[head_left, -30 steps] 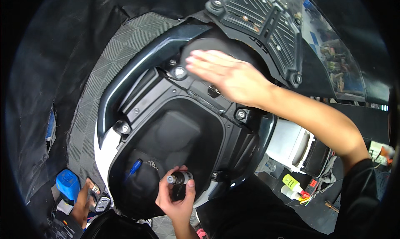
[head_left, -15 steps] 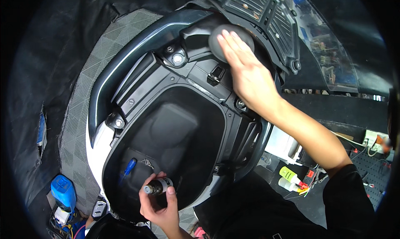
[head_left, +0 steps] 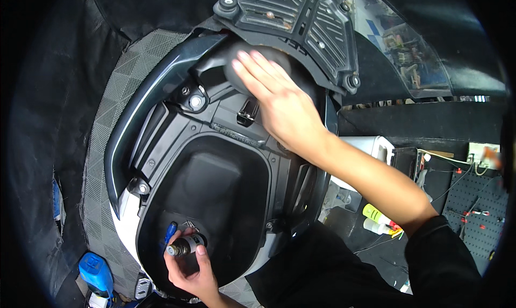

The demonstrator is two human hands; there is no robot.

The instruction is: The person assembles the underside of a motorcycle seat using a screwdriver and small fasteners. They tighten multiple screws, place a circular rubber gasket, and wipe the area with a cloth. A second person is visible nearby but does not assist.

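My right hand [head_left: 274, 95] lies with outstretched fingers on a dark round pad [head_left: 235, 81], blurred, at the back of a scooter's tail section [head_left: 183, 128]. Its thumb is hidden. Low over the black storage well [head_left: 226, 200], my left hand [head_left: 191, 276] holds a small dark bottle [head_left: 185, 246] with a pale label, between thumb and fingers. The bottle is tilted, its neck pointing left. Just beyond those fingers, a blue-handled screwdriver [head_left: 171, 230] and a few small screws [head_left: 187, 223] rest in the well.
A black ribbed rear rack [head_left: 290, 18] rises behind the pad. Bolted mounts [head_left: 196, 100] and a metal latch [head_left: 248, 112] surround the well. To the right are a yellow bottle [head_left: 375, 214] and a pegboard [head_left: 473, 216]. A blue jug [head_left: 95, 273] stands at lower left.
The view has shifted, so the scooter and both hands appear further left. The right hand stays on the round pad, which has moved slightly. The left still holds the bottle.
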